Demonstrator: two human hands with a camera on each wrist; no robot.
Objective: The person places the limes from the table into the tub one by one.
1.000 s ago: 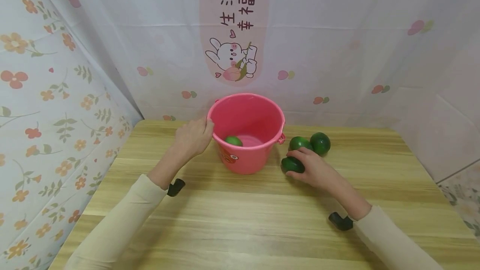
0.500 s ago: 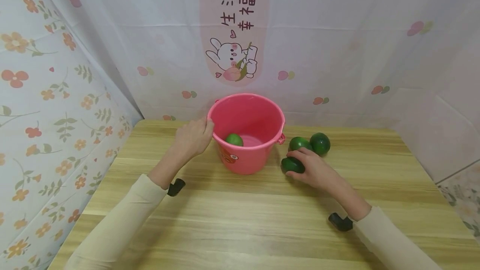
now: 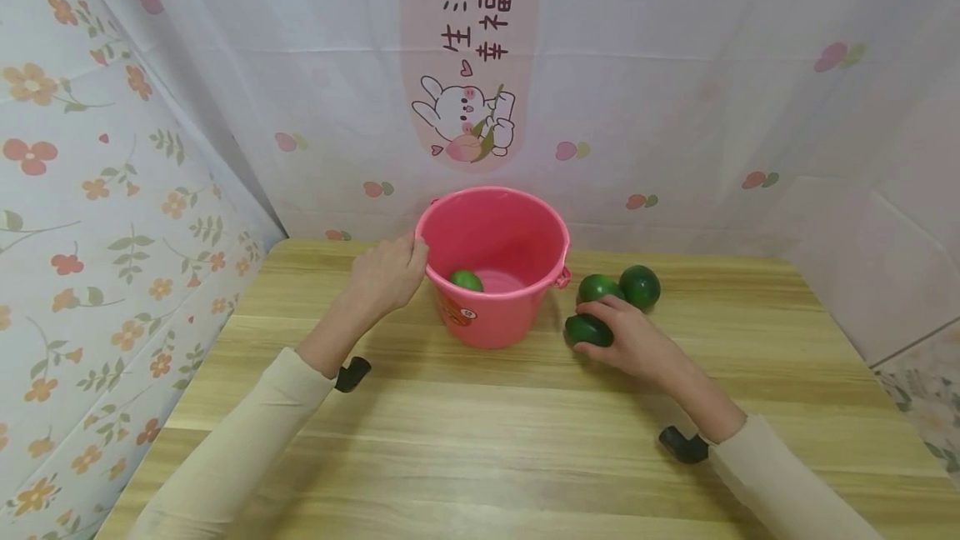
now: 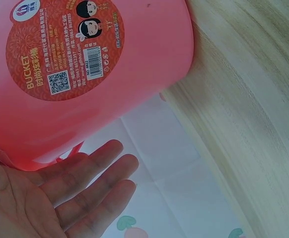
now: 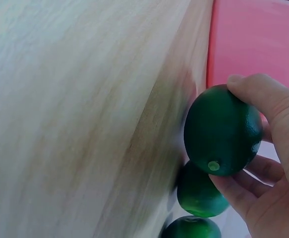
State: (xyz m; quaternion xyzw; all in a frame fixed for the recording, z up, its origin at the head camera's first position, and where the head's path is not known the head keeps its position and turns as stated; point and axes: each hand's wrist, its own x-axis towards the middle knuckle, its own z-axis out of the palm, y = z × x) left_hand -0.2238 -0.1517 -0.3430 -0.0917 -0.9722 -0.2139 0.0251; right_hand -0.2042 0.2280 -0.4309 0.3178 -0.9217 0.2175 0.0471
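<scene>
Wood-grain table [image 3: 465,440], printed white curtain [image 3: 675,107] behind. Left hand [image 3: 386,273] pinches the pink bucket [image 3: 495,322] at its rim, fingers loosely extended outside; right hand [image 3: 633,338] grips a dark-green lime [image 5: 221,131] beside the bucket. Two further limes [image 3: 640,287] lie behind; a fourth lime [image 3: 467,280] sits inside.

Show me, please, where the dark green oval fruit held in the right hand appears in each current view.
Head: the dark green oval fruit is right of and below centre, in the right hand.
Left wrist: not in the picture.
Right wrist: right of centre, around mid-height.
Shared landmark: the pink plastic bucket, near centre, upper left and upper right respectively.
</scene>
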